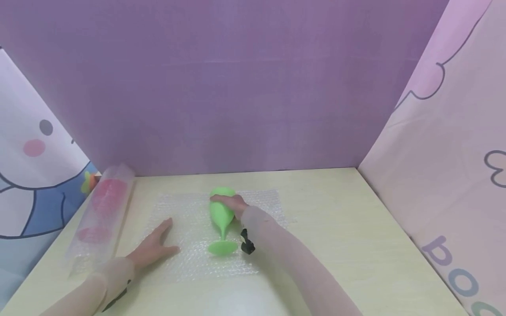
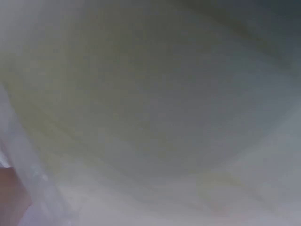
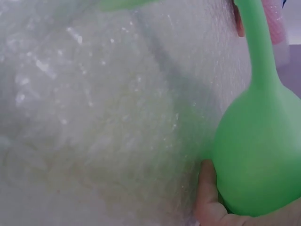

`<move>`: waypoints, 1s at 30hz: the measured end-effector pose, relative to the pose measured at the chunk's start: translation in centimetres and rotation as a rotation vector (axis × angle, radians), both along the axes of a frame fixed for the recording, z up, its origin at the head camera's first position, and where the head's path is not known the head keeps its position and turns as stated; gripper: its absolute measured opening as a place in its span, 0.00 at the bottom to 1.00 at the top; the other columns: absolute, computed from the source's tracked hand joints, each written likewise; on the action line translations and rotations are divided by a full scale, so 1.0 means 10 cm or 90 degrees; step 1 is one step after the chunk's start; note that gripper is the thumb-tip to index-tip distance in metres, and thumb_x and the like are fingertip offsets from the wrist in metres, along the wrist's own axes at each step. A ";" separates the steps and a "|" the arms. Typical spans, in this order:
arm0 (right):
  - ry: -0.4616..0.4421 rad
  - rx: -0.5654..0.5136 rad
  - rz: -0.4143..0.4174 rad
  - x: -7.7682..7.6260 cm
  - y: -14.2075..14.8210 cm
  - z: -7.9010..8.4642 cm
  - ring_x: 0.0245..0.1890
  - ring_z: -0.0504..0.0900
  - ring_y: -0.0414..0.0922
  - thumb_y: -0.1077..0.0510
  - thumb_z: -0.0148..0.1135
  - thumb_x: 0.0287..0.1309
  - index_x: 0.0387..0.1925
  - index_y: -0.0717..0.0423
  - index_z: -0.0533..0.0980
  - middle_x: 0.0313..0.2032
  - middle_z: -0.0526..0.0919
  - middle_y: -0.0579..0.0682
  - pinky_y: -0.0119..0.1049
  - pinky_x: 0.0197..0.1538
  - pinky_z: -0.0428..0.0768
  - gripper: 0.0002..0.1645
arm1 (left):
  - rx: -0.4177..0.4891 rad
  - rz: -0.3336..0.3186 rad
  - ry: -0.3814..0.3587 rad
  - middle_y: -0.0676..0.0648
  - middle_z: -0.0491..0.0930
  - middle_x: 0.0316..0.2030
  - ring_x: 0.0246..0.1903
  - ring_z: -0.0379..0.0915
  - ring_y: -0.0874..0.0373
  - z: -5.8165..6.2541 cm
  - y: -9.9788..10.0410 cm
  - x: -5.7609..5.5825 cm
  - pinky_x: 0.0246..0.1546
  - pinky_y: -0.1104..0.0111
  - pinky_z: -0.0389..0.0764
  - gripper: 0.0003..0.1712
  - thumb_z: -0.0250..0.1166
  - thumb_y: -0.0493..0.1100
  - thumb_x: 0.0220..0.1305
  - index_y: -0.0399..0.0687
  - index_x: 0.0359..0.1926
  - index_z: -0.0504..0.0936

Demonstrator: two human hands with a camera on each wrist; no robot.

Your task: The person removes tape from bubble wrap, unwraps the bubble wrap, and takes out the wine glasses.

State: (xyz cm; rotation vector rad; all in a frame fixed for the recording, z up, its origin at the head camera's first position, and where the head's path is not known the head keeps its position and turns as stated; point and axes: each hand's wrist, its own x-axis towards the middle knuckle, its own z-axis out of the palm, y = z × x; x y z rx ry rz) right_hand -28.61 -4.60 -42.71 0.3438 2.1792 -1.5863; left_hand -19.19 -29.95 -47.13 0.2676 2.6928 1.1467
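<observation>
A green plastic wine glass (image 1: pixel 222 216) lies on its side over a sheet of bubble wrap (image 1: pixel 189 263), its round foot towards me and its bowl away. My right hand (image 1: pixel 234 204) grips the bowl from the right, with the fingers laid across it. Up close in the right wrist view, the fingers and thumb curve round the green bowl (image 3: pixel 258 150), and a greenish shadow falls on the wrap. Over the left part of the sheet, my left hand (image 1: pixel 152 250) has its fingers spread and holds nothing. The left wrist view is mostly blurred tabletop.
Along the table's left edge lies a bubble-wrapped bundle (image 1: pixel 118 210) with pink showing through. The pale wooden table (image 1: pixel 328 237) extends to the right of the sheet. A purple backdrop (image 1: pixel 237 96) stands behind, with printed cloth panels (image 1: pixel 446 175) on both sides.
</observation>
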 end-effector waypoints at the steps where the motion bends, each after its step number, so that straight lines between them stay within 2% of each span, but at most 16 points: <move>1: 0.001 -0.003 0.000 0.00 0.01 0.00 0.37 0.75 0.48 0.34 0.69 0.31 0.57 0.60 0.61 0.41 0.73 0.53 0.38 0.40 0.79 0.54 | 0.000 -0.001 0.000 0.29 0.40 0.69 0.67 0.34 0.31 0.00 0.00 0.00 0.65 0.41 0.38 0.57 0.67 0.52 0.51 0.34 0.70 0.42; 10: 0.016 -0.002 0.012 -0.04 0.08 0.01 0.39 0.74 0.46 0.32 0.68 0.30 0.56 0.60 0.62 0.42 0.73 0.52 0.39 0.47 0.76 0.55 | -0.009 -0.005 0.003 0.29 0.40 0.68 0.67 0.34 0.31 0.03 0.01 0.00 0.65 0.40 0.39 0.57 0.67 0.53 0.51 0.33 0.69 0.43; 21: 0.030 0.020 0.042 0.03 0.23 0.15 0.42 0.72 0.46 0.27 0.66 0.28 0.53 0.55 0.63 0.43 0.71 0.50 0.45 0.54 0.71 0.54 | -0.016 -0.006 0.011 0.29 0.41 0.68 0.66 0.35 0.31 0.00 0.00 0.00 0.65 0.40 0.39 0.57 0.67 0.53 0.51 0.33 0.69 0.43; 30: 0.109 0.003 0.073 0.18 0.42 0.33 0.39 0.73 0.45 0.26 0.64 0.32 0.40 0.50 0.69 0.39 0.73 0.50 0.45 0.54 0.69 0.41 | 0.006 -0.012 0.013 0.29 0.41 0.68 0.66 0.34 0.31 0.02 0.01 0.01 0.64 0.40 0.39 0.57 0.67 0.52 0.51 0.33 0.69 0.42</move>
